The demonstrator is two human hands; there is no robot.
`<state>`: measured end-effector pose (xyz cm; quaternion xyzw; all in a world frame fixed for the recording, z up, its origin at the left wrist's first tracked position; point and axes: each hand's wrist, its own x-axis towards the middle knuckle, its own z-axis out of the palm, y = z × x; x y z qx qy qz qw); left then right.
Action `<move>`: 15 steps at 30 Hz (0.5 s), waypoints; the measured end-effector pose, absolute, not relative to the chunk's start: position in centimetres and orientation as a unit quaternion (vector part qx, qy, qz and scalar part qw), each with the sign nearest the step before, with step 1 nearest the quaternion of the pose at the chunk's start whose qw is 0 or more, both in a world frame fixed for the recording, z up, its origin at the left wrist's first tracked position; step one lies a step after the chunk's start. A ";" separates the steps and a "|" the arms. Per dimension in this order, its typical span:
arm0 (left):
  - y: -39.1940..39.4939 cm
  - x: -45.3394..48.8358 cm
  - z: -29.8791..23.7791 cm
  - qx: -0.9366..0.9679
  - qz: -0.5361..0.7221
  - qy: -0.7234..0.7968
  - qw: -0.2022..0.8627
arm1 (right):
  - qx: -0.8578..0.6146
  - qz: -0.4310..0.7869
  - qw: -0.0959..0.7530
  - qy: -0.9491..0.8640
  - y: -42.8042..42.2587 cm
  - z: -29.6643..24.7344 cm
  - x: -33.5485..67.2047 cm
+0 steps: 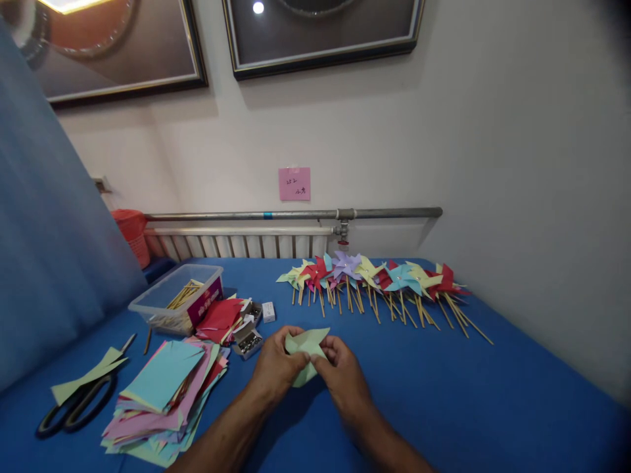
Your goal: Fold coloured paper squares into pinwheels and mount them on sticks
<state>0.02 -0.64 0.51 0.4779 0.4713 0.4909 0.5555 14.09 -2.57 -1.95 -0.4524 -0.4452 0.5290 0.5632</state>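
Both of my hands hold a light green paper square [306, 351] just above the blue table [444, 394], its corners folded toward the middle. My left hand [277, 366] pinches its left side with thumb and fingers closed. My right hand [340, 373] pinches its right side, fingers curled on the paper. A stack of coloured paper squares [165, 394] lies left of my left forearm.
A row of finished paper pinwheels on wooden sticks [379, 282] lies at the back. A clear plastic box of sticks [178, 297], small boxes of pins [249, 341], red paper [221, 315] and black scissors [73, 407] sit at the left. A radiator runs along the wall.
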 end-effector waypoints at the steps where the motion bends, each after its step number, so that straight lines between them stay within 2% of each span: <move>1: -0.6 -0.1 0.5 0.479 0.489 0.471 0.556 | -0.450 0.531 0.557 -0.454 -2.5 -1.9 14.2; 15: -0.3 -0.7 0.1 0.506 0.469 0.440 0.575 | -0.434 0.586 0.528 -0.436 -1.6 -2.6 14.4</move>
